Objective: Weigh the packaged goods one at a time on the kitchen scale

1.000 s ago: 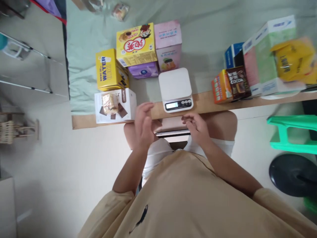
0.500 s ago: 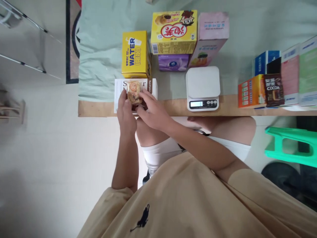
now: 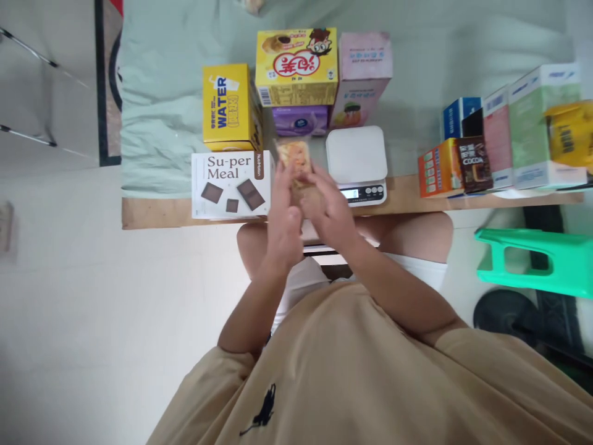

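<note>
Between both hands is a small snack in a clear wrapper, pale with an orange print; motion blurs its details. My left hand is closed on its left side and my right hand grips its right side, fingertips near its lower edge. A white kitchen scale stands just right of the snack, its display reading 0 and its platform bare. To the left lies the white Su-per Meal box, apart from my left hand. Behind the snack sits a purple tissue pack.
Behind stand a yellow WATER box, a yellow puff snack box and a pink box. Several cartons, including a green-white box and a brown COCOA pack, fill the right. A green stool is on the floor.
Both hands have carried the wrapped snack from above the Su-per Meal box rightward, toward the scale. The box's front now shows uncovered. The camera view has shifted slightly right.
</note>
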A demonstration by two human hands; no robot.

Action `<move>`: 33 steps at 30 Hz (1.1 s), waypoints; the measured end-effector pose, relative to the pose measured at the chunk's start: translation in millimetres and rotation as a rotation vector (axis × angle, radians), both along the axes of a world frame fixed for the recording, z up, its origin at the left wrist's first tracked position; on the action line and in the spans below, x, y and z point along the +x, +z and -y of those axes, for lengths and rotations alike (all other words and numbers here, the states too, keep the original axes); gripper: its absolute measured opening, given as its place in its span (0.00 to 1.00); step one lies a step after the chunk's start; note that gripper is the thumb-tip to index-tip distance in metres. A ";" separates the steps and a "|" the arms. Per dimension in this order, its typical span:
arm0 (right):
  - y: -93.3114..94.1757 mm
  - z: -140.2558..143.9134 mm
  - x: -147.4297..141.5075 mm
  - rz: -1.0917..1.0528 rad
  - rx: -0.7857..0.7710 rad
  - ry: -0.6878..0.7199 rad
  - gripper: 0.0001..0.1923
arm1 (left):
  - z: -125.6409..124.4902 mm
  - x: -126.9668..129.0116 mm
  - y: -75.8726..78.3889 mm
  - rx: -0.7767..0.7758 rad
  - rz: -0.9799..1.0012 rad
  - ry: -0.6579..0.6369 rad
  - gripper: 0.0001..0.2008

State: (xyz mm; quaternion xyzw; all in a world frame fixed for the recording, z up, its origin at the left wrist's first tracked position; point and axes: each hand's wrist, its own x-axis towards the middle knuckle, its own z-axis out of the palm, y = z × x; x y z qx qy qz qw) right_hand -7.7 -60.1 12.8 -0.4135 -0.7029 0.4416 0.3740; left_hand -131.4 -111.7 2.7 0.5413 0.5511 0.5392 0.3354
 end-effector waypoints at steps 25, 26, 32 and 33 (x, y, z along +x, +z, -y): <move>-79.4 -29.9 164.8 -0.081 -0.054 -0.518 0.12 | -37.4 31.5 -40.1 -0.234 -0.275 0.251 0.25; -81.2 -31.1 164.5 -0.099 -0.065 -0.529 0.12 | -39.3 32.5 -42.5 -0.237 -0.280 0.269 0.25; -78.6 -33.2 153.5 -0.211 -0.083 -0.577 0.13 | -46.4 40.6 -53.2 -0.182 -0.291 0.418 0.24; -77.9 -31.6 152.9 -0.231 -0.076 -0.577 0.13 | -45.0 40.3 -54.2 -0.165 -0.294 0.426 0.24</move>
